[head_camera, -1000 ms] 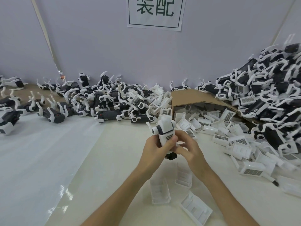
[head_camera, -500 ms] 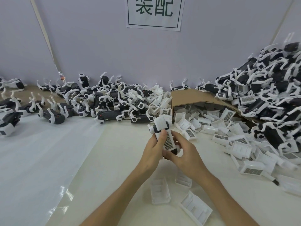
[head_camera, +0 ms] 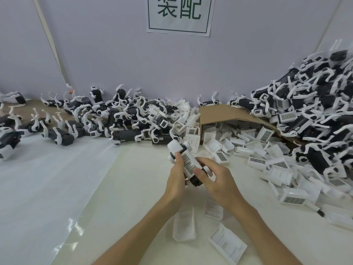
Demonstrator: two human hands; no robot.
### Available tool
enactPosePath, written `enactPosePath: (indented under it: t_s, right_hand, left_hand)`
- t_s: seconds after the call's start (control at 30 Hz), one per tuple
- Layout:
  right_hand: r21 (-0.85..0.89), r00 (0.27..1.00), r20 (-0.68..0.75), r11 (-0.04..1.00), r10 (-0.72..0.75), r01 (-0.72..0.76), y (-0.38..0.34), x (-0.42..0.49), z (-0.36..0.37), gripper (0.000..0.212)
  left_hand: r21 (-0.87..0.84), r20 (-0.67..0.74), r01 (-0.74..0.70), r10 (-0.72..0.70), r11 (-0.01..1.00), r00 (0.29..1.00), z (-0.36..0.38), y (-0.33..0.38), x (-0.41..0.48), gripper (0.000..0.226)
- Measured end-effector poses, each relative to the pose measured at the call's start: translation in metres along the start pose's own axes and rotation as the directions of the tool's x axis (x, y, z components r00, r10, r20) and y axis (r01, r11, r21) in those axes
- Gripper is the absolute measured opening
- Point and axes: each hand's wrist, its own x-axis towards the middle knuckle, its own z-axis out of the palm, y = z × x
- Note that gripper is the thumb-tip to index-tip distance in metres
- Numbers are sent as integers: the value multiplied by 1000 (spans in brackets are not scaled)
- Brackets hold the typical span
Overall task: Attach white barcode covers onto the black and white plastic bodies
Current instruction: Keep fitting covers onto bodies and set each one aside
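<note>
A black and white plastic body (head_camera: 176, 148) is held above the table's middle, tilted with its white head end up and left. A white barcode cover (head_camera: 188, 163) lies along its upper face, barcode showing. My left hand (head_camera: 176, 178) grips the body from the left, thumb against the cover's edge. My right hand (head_camera: 215, 180) holds the lower right end, its thumb pressing on the cover. The body's black underside is mostly hidden by my fingers.
Three loose covers (head_camera: 184, 224) lie on the table below my hands. A tipped cardboard box (head_camera: 219, 112) spills several covers (head_camera: 257, 161) to the right. Piles of bodies stand along the back wall (head_camera: 124, 119) and at the right (head_camera: 315, 111). A white foam sheet (head_camera: 47, 178) covers the left.
The body has tipped from upright to lying slanted, turning the barcode face up. Both hands dropped slightly, and my right thumb came onto the cover.
</note>
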Motion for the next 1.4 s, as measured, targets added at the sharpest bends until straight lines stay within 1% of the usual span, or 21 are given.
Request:
enactPosePath:
  t_s: [0.1,0.2,0.27,0.33,0.4,0.47,0.5,0.57,0.6,0.67,0.73,0.83,0.9,0.97,1.03,1.1,1.17,1.23,1.3,1.4]
  right_hand:
    - [-85,992,-91,993,-89,82,3,-2,0,26]
    - [-162,983,-143,982,-120,96,5,-4,1,22]
    - [-199,973,-188,976,-132,94,5,-4,2,26]
    - [-237,955,-250,967,-156,96,5,-3,0,32]
    - [-240,951,-268,967,-154,89,6,-2,-1,40]
    - [-191,961,-251,979,-119,71,8,-1,-1,44]
    - [-142,967,-239,988,-90,56,8,-1,-1,42]
    - [-39,979,-204,999,-24,17,6,0,-2,30]
    - [-14,982,-188,1000,-2,-1,5,1,-3,23]
    - [-10,982,-191,1000,5,-7,4,2,-3,16]
    - [11,979,-204,1000,14,-12,1,2,-5,14]
    - [96,975,-217,995,43,-22,-2,2,-6,14]
    - [142,973,-219,989,75,-44,-3,1,-8,14]
    - [112,963,-240,989,120,-96,0,0,-8,18]
    - [74,939,-300,985,169,-154,2,1,-7,27]
    - [114,916,-346,978,205,-176,3,3,-8,39]
    - [166,926,-315,973,209,-163,4,3,-11,51]
    - [193,955,-223,969,193,-151,5,4,-14,55]
    - [237,967,-160,959,199,-158,6,4,-12,54]
    - [369,946,-150,904,288,-217,7,4,-7,52]
  left_hand:
    - [110,45,-15,10,994,999,-1,1,-2,65]
    - [195,78,-17,2,981,997,-2,2,-2,68]
    - [154,80,19,-32,988,996,-5,3,1,64]
    - [64,104,46,-52,997,993,-8,4,4,64]
    - [22,137,41,-43,999,990,-9,5,4,59]
    - [47,118,11,-16,999,993,-7,5,2,48]
    - [70,108,-3,-4,998,994,-5,5,0,42]
    - [144,111,-31,15,989,994,-2,4,-3,36]
    - [190,123,-52,29,980,992,-1,3,-3,33]
    - [253,147,-112,76,961,986,0,4,-4,27]
    - [273,188,-198,149,942,971,-1,6,-5,23]
    - [370,260,-300,213,879,942,-3,4,-6,33]
    - [411,266,-349,255,842,930,-1,1,-7,38]
    - [383,224,-349,281,855,933,0,-1,-8,40]
    - [374,159,-332,293,866,943,0,-1,-7,45]
    - [422,94,-316,305,850,948,-2,-1,-6,51]
    - [509,33,-301,331,806,943,-4,-1,-5,54]
    - [615,12,-313,389,723,921,-4,-1,-5,49]
    - [740,35,-322,444,590,895,-3,-2,-6,44]
    - [853,80,-325,514,407,854,-4,-1,-8,49]
